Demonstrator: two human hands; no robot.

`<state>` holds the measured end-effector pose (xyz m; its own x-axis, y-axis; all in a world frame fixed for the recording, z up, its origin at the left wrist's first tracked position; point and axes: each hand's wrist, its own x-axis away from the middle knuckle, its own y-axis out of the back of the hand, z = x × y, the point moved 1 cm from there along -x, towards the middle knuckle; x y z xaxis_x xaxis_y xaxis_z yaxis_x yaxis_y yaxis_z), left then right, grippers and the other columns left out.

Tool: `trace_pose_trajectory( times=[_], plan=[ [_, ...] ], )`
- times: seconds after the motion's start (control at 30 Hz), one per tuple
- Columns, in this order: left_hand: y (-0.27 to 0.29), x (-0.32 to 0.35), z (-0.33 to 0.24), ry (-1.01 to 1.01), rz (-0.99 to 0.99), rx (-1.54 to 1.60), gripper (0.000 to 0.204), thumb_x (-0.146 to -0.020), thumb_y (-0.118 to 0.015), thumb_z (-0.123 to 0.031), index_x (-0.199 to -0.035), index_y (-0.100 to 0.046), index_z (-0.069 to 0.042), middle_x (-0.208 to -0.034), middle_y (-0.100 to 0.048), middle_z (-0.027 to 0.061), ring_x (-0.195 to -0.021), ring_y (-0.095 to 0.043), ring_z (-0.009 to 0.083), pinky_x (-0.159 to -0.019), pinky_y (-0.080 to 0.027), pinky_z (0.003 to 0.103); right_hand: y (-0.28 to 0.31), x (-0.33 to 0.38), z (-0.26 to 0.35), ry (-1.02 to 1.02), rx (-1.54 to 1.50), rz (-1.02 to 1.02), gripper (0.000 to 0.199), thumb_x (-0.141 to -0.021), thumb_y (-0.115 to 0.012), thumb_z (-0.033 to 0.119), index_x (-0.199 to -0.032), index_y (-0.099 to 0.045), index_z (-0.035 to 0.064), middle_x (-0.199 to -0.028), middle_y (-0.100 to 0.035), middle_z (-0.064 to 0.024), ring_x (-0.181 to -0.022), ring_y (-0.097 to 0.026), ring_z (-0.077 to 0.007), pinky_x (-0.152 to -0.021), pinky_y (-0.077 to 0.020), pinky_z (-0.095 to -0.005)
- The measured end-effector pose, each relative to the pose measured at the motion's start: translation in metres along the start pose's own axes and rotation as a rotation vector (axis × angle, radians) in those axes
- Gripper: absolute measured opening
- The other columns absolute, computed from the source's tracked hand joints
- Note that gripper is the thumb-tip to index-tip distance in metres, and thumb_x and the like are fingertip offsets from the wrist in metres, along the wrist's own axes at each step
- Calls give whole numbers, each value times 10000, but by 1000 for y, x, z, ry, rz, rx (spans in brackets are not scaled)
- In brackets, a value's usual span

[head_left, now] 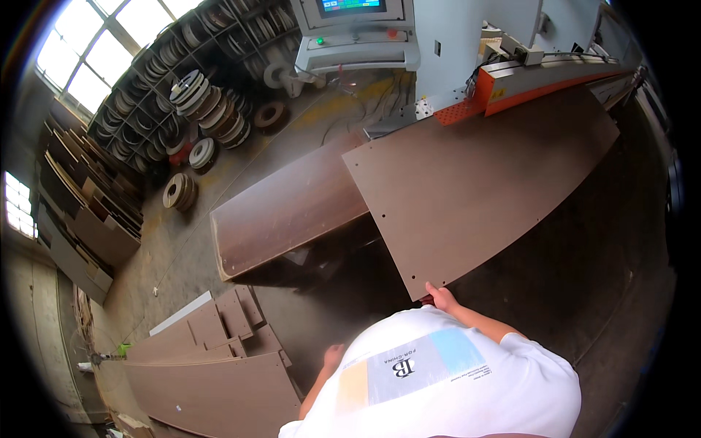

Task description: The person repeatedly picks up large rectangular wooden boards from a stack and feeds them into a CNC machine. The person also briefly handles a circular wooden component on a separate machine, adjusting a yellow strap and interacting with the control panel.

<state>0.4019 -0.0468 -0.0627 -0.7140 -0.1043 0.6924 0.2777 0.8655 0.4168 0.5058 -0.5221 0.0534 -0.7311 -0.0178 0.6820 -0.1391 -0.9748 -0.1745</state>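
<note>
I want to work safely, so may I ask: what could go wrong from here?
The large brown panel could swing or tilt: only the right hand holds its near corner, while the left hand hangs apart. Its far side lies by the orange guard, so any skew might scrape it.

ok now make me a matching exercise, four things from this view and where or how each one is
1. large panel
2. right hand
3. left hand
4. coil stack

A. piled up, toward the picture's upper left
B. left of the white shirt, apart from the panel
C. brown, with small dark holes
D. thumb over the panel's near corner

Pairs: 1-C, 2-D, 3-B, 4-A
</note>
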Motion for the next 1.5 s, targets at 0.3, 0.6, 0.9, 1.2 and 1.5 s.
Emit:
trace_pose_trajectory(
  times=[0.3, 0.6, 0.9, 1.2, 1.5],
  plan=[
    [-58, -32, -104, -132, 103, -50, 405, -991, -619, -336, -1225, -678, -11, -1149, -731, 157, -1026, -702, 279, -899, -546, 388, 70, -1, 19, 130, -257, -152, 516, -1046, -517, 502, -1194, -675, 33, -1067, -722, -93, -945, -677, -198, -820, -540, -343],
    [-124, -29, -222, 2, 150, 0, 401, -987, -632, -354, -1248, -673, -53, -1157, -729, 152, -1085, -690, 248, -934, -534, 371, 126, 8, 54, 65, -342, -446, 507, -1013, -535, 548, -1048, -681, 63, -898, -690, -37, -742, -631, -142, -615, -484, -296],
    [-164, -33, -170, -119, 83, -30, 461, -971, -601, -424, -1225, -689, -49, -1216, -713, 151, -1139, -672, 280, -988, -510, 388, 180, -3, 78, 176, -440, -669, 510, -998, -554, 576, -1095, -644, 83, -918, -651, -12, -740, -596, -108, -590, -456, -277],
    [-150, 17, -152, -151, -10, -82, 449, -965, -626, -390, -1225, -687, -28, -1194, -716, 177, -1123, -672, 280, -977, -504, 386, 263, -51, 65, 331, -450, -924, 681, -958, -532, 684, -1259, -595, 76, -1002, -666, -36, -766, -628, -127, -549, -452, -266],
    [-124, 42, -147, -57, 18, -135, 358, -949, -656, -244, -1207, -676, 4, -1132, -720, 190, -1066, -667, 271, -924, -517, 379, 283, -27, 89, 256, -444, -857, 605, -942, -559, 691, -1098, -597, 108, -871, -645, 15, -686, -591, -75, -539, -449, -214]
  ],
)
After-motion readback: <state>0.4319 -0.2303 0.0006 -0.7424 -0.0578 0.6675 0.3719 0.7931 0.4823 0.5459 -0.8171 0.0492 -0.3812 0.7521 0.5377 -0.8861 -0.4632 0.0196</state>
